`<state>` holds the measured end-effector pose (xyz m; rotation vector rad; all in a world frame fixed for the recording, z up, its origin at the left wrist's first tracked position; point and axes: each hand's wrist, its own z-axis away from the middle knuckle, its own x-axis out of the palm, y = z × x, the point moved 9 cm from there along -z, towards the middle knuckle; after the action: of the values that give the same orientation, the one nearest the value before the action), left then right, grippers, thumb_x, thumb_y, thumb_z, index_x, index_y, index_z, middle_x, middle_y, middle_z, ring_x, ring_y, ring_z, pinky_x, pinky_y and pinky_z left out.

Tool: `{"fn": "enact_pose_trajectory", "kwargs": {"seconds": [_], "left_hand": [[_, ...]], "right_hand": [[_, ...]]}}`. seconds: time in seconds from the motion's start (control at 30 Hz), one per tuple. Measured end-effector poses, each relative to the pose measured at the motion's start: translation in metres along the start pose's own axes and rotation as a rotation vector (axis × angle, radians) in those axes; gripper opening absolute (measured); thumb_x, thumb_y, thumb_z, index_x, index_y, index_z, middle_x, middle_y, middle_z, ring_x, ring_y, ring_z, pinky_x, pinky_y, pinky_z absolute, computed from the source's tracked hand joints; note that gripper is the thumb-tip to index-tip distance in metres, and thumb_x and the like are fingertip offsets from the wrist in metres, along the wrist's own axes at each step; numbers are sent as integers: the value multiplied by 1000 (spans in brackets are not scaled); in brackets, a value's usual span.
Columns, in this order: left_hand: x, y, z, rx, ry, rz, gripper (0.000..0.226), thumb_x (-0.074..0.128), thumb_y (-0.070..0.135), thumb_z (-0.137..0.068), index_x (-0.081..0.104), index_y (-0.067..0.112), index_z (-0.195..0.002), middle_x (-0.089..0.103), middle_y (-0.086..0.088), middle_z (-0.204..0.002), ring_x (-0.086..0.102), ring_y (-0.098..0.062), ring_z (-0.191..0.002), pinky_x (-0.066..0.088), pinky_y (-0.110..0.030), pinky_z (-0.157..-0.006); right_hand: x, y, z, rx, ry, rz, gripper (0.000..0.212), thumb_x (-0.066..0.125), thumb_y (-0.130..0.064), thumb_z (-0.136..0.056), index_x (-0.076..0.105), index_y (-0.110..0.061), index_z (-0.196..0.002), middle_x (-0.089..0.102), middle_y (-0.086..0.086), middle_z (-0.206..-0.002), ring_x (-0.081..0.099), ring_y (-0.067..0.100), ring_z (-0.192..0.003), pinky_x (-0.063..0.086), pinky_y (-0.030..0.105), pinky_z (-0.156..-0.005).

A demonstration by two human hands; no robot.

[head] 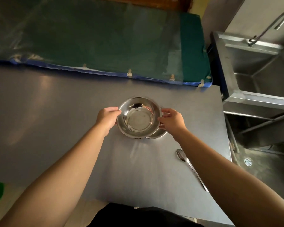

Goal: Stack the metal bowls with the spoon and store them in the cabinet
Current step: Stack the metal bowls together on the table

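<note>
Lower right of frame: spoon (189, 167) lies flat on the table (56, 112), bowl end toward frame centre, handle running down-right until my right forearm covers its end. It sits below and right of the stack, so the right hand (171, 119) is plainly the nearer one; the reach would go back toward me, along that diagonal axis.

Centre: top bowl (138, 117) rests inside a lower bowl (157, 134), set slightly off-centre, so only a crescent of the lower rim shows at bottom right. Top bowl is empty (only reflections in it).

Left hand (107, 117) has fingers curled against the top bowl's left rim. Right hand pinches the right rims with thumb and fingers. Whether the stack is lifted or resting, I cannot tell.

Judgement: nesting nearly done; spoon not yet in.

Farther: green mat (105, 38) across the upper frame; sink (261, 76) at upper right. No cabinet in view.
</note>
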<state>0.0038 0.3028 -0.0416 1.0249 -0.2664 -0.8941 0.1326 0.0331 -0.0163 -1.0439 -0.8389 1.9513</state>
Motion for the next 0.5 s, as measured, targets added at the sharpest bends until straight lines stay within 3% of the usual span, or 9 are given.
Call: {"fn": "enact_pose_trajectory", "kwargs": {"seconds": [0.3, 0.43, 0.5], "left_hand": [[75, 5, -18, 44, -150, -168, 39, 68, 16, -90, 65, 14, -128, 66, -2, -108, 61, -11, -78, 58, -34, -81], [88, 0, -24, 64, -166, -260, 37, 66, 15, -88, 67, 14, -125, 64, 11, -91, 61, -13, -74, 58, -41, -86], [88, -3, -27, 68, -168, -290, 38, 66, 15, -87, 67, 14, -125, 66, 9, -94, 64, -15, -83, 57, -42, -91]], "right_hand": [[-39, 39, -25, 105, 55, 69, 55, 68, 2, -82, 58, -9, -135, 65, -3, -83, 67, 20, -69, 62, 50, -84], [-41, 53, -29, 150, 65, 64, 41, 66, 2, -79, 70, -10, -118, 73, -1, -82, 68, 23, -73, 63, 49, -81], [-39, 58, -30, 171, 66, 53, 38, 67, 2, -80, 71, -10, -116, 72, -1, -82, 67, 22, -71, 64, 46, -80]]}}
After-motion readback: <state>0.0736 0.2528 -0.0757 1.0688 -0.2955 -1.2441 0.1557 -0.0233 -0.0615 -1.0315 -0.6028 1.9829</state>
